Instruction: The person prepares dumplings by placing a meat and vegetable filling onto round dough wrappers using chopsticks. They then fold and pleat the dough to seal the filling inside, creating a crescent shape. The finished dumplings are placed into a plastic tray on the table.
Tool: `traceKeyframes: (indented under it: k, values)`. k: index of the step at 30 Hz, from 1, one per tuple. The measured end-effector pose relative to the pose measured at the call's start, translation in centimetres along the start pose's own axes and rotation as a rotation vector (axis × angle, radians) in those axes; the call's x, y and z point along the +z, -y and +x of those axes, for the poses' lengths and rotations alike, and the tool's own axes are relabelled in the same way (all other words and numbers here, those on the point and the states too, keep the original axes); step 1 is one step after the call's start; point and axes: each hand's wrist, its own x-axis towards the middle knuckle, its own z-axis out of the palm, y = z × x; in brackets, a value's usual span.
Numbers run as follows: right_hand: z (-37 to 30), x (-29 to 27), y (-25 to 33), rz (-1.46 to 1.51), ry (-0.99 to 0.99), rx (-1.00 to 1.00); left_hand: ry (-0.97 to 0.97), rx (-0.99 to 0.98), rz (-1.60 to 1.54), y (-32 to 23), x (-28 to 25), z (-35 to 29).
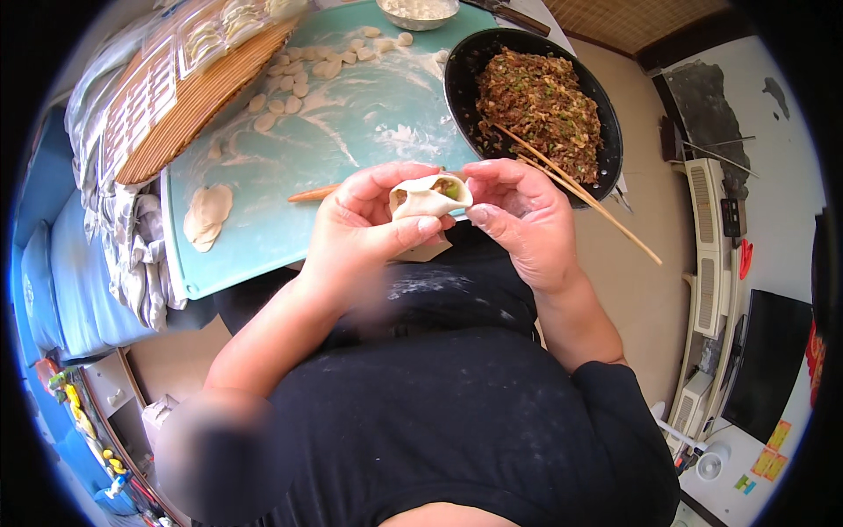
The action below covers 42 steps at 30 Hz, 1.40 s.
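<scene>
A half-folded dumpling is held between my two hands above the near edge of the floured teal mat. Its wrapper is pinched together in the middle, and filling with a green bit shows at the right opening. My left hand grips its left side between thumb and fingers. On the right side, the thumb and fingers of my right hand pinch the wrapper's edge. Behind my left hand a wooden rolling pin lies partly hidden. A black pan of chopped filling stands just beyond my right hand.
Chopsticks lean across the pan's rim and stick out to the right. Flattened wrappers lie at the mat's left, and small dough pieces at its back. A ribbed board carries trays of dumplings. A metal bowl holds flour.
</scene>
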Motion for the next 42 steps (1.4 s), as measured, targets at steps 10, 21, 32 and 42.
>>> traceKeyframes:
  k: [10,21,32,42]
  values:
    - [0.3,0.2,1.5,-0.788,0.091,-0.63,0.042,0.032,0.04,0.1,0.1,-0.4]
    - [0.6,0.2,1.8,-0.82,0.065,-0.687,0.048,0.008,0.073,0.0,0.2,-0.8]
    - [-0.4,-0.1,0.6,-0.135,0.064,-0.16,0.077,0.054,0.087,-0.1,0.0,-0.8]
    - [-0.2,-0.2,1.0,-0.176,0.057,-0.049,0.071,0.076,0.162,0.1,0.0,-0.7]
